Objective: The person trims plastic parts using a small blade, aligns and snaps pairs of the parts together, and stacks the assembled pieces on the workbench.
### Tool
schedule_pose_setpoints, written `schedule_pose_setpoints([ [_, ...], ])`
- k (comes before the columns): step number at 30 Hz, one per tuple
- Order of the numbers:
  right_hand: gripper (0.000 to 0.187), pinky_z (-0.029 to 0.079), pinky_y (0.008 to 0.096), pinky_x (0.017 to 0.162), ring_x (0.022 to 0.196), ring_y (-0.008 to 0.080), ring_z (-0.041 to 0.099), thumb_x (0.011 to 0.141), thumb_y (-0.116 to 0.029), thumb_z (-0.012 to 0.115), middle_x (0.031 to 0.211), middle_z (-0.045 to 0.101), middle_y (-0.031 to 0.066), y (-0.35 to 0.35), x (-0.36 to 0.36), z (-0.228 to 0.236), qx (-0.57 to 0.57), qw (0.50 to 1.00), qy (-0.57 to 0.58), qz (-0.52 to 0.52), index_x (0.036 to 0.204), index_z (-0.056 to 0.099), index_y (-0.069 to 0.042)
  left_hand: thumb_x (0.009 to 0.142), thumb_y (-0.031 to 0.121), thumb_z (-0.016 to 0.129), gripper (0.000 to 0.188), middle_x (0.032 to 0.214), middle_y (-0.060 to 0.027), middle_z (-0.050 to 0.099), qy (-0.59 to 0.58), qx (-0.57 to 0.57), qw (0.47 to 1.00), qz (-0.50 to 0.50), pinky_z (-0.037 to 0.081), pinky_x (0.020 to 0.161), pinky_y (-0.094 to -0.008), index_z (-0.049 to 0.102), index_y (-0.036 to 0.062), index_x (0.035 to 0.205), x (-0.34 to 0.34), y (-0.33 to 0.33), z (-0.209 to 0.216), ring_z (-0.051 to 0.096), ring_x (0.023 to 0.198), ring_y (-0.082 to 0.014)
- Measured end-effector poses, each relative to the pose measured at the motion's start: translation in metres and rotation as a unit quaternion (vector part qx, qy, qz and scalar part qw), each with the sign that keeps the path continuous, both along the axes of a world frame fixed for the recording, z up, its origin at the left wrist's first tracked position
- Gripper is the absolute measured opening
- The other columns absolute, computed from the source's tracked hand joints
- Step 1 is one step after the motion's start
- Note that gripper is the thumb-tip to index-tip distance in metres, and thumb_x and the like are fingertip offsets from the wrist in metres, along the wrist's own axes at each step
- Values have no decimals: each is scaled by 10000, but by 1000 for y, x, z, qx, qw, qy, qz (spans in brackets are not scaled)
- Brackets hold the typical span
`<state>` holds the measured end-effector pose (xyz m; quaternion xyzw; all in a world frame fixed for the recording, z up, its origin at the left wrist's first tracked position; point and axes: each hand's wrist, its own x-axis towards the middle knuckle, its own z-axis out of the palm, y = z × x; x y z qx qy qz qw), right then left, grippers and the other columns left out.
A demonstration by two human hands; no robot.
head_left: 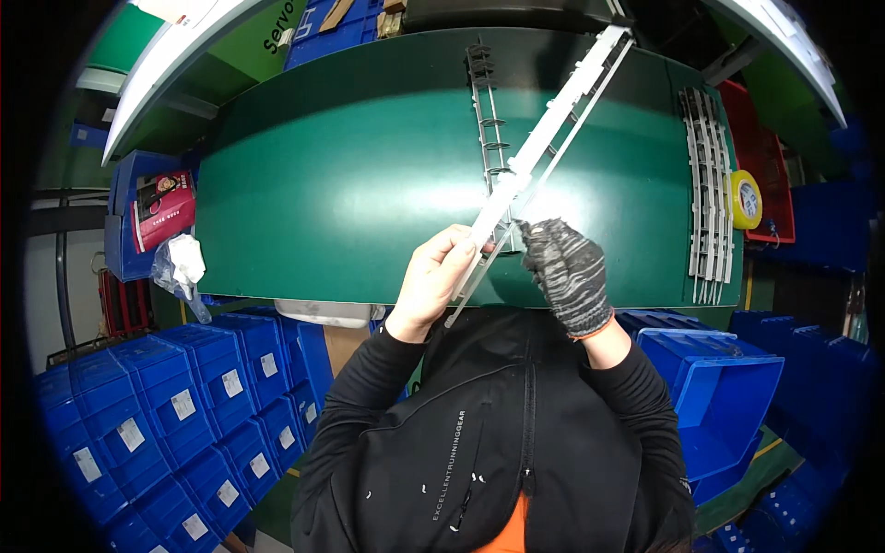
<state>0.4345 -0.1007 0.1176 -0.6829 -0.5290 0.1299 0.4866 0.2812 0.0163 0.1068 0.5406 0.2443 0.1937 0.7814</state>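
A long, pale rail frame (551,129) of two parallel strips slants from near my chest up to the far right over the green bench (323,194). My bare left hand (435,276) is closed around its near end, thumb on top. My right hand (569,276), in a black and grey knit glove, has its fingers curled and pinched beside the frame's right edge; what they hold, if anything, is too small to make out. Beneath the raised frame, a second narrow rail frame (491,120) with dark curved pieces along it lies on the bench, partly covered.
Several similar rail frames (708,189) lie side by side at the bench's right end, beside a yellow tape roll (747,200) and a red bin (772,166). Blue crates (184,387) stand stacked at lower left; an open blue bin (724,405) is at lower right.
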Motion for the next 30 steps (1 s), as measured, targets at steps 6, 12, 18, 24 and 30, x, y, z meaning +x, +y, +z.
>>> schedule_pose_setpoints([
  [6, 180, 440, 345, 544, 556, 250, 551, 868, -138, 466, 639, 568, 106, 4, -16, -2, -66, 997, 27, -36, 852, 606, -26, 897, 153, 502, 169, 894, -64, 589, -20, -34, 999, 30, 418, 770, -254, 576, 3, 872, 3, -4, -7, 539, 812, -119],
  [12, 197, 433, 350, 532, 546, 243, 543, 874, -163, 465, 627, 560, 100, 0, -20, -10, -63, 997, -7, -50, 817, 591, -24, 892, 141, 513, 152, 881, -45, 582, -9, -5, 999, 44, 408, 774, -247, 572, 9, 845, 9, -7, -7, 526, 825, -108],
  [18, 261, 428, 266, 507, 556, 136, 529, 873, -237, 518, 618, 557, 49, -11, -11, 5, -94, 840, 505, 174, 752, 575, -12, 880, 94, 525, 124, 853, -28, 563, 93, 330, 937, 68, 404, 708, -233, 555, 8, 795, 8, -1, -14, 512, 777, -99],
  [24, 223, 318, 170, 369, 431, 58, 452, 887, -229, 515, 573, 530, 18, -14, 13, -3, -71, 772, 626, -79, 837, 558, -16, 873, 129, 540, 146, 829, -47, 567, 57, 104, 992, 42, 412, 700, -224, 551, 9, 791, -6, 4, -21, 520, 768, -107],
  [30, 138, 297, 185, 348, 402, 66, 433, 844, -174, 577, 565, 516, 10, 1, 2, -4, -13, 799, 586, -132, 867, 568, -39, 877, 285, 527, 281, 839, -80, 581, 7, -210, 972, -105, 438, 728, -254, 556, 6, 849, -6, 3, -27, 552, 796, -152],
])
